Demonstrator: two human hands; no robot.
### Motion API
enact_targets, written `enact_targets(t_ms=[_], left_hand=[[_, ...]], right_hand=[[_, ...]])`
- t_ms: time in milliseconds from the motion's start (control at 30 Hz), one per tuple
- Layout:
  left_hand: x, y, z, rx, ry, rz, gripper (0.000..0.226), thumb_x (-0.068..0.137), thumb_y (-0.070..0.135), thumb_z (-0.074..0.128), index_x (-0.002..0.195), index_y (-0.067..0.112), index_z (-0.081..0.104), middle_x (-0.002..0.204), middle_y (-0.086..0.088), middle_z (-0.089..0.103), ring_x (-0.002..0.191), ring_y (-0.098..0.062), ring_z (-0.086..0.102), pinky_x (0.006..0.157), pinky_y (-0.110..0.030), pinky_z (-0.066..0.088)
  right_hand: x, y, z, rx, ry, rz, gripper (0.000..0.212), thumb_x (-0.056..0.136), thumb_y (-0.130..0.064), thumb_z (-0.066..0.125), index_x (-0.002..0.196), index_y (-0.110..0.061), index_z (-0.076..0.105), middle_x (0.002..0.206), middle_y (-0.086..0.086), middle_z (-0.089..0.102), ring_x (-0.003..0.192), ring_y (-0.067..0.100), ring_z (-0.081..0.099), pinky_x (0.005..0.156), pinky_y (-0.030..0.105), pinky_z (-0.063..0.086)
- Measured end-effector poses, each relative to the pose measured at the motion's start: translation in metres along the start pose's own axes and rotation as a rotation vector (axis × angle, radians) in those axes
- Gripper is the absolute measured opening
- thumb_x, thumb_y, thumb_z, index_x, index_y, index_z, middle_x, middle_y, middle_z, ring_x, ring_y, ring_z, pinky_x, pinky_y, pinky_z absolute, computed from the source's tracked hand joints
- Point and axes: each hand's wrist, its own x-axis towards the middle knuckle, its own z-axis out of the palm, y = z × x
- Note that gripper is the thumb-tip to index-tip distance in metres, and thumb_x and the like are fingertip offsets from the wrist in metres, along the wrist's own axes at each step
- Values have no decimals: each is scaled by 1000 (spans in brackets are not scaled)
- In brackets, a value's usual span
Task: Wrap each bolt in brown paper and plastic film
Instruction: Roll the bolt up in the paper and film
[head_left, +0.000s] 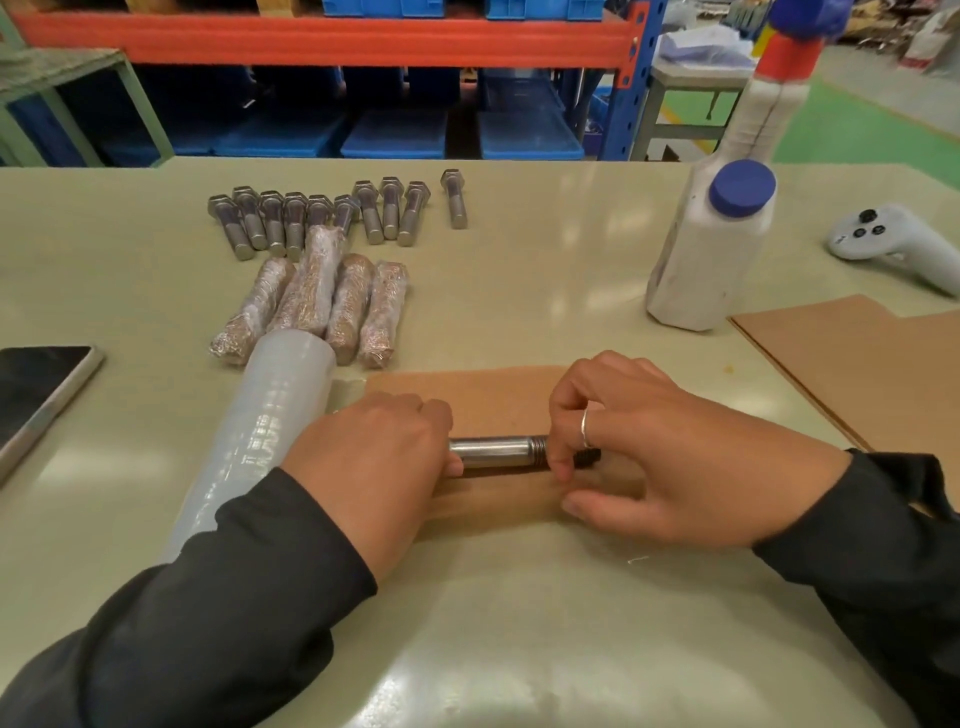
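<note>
- A steel bolt lies crosswise on a sheet of brown paper near the front of the pale green worktop.
- The left hand has its fingers curled over the bolt's head end, gripping it.
- The right hand, a ring on one finger, pinches the threaded end with its fingertips.
- A roll of plastic film lies slantwise just left of the paper, partly under the left sleeve.
- Beyond it, four wrapped bolts lie side by side, touching.
- Further back sits a row of bare bolts, one a little apart on the right.
- More brown paper sheets lie to the right, near a white bottle with a blue cap.
- A white controller rests at the far right, a phone at the left edge.
</note>
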Motion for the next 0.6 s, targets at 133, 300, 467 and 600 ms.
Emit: enact_targets(t_ms=[133,300,467,600], left_hand=[[-2,-5,-2,-27,-26,10,27,96,45,25,107,29,43,83,11,34,79,-8,37,68,-23,36],[-6,-3,-15,-207,9,-34,69,72,69,-7,78,26,47,79,10,49,76,-9,47,65,-23,32],[-7,-7,-17,-205,-83,-50,59,74,72,24,113,37,52,107,15,56,98,-8,54,85,-28,45],[-3,-10,-16,-249,-44,-74,38,87,54,25,92,31,55,95,12,59,91,-11,54,82,-29,43]], right_hand=[[3,1,-2,51,47,65,6,85,-28,65,88,-22,66,92,-10,56,85,8,50,80,27,40],[5,4,3,97,66,194,8,86,-35,58,86,-27,60,83,-13,62,81,7,57,75,28,46],[8,11,2,208,86,287,8,82,-32,66,75,-33,61,72,-13,64,75,3,58,68,20,44],[12,16,2,301,103,337,10,77,-27,73,72,-32,66,67,-14,65,73,-3,56,64,10,41]])
